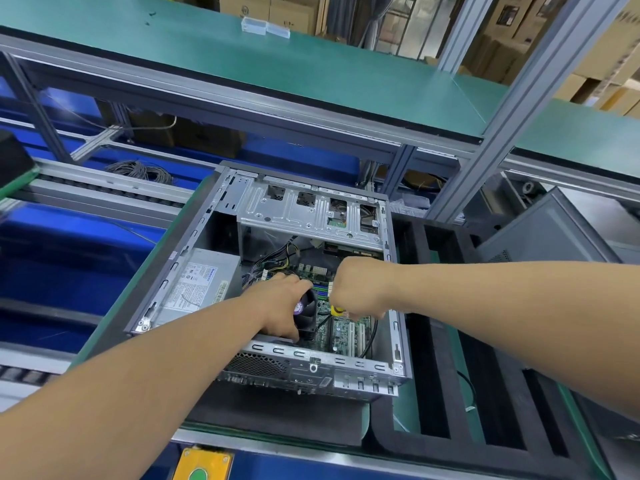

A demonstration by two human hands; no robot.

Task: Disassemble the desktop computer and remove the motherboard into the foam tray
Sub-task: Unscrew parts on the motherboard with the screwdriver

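The open desktop case (194,244) lies on its side on the green bench. Inside it the green motherboard (341,332) is partly visible under cables. My left hand (282,303) grips the black CPU cooler fan (308,315), fingers curled over its top. My right hand (360,289) is closed in a fist above the board, gripping something with a yellow end (336,310) and a black cable (372,336) that trails below; what it is I cannot make out. The black foam tray (440,382) with long slots lies right of the case.
A grey power supply (199,282) sits in the case's left half, a metal drive cage (308,211) at its far end. Another grey case panel (543,233) stands at the right. A green shelf (311,74) on aluminium posts overhangs. A yellow button box (202,464) is at the front edge.
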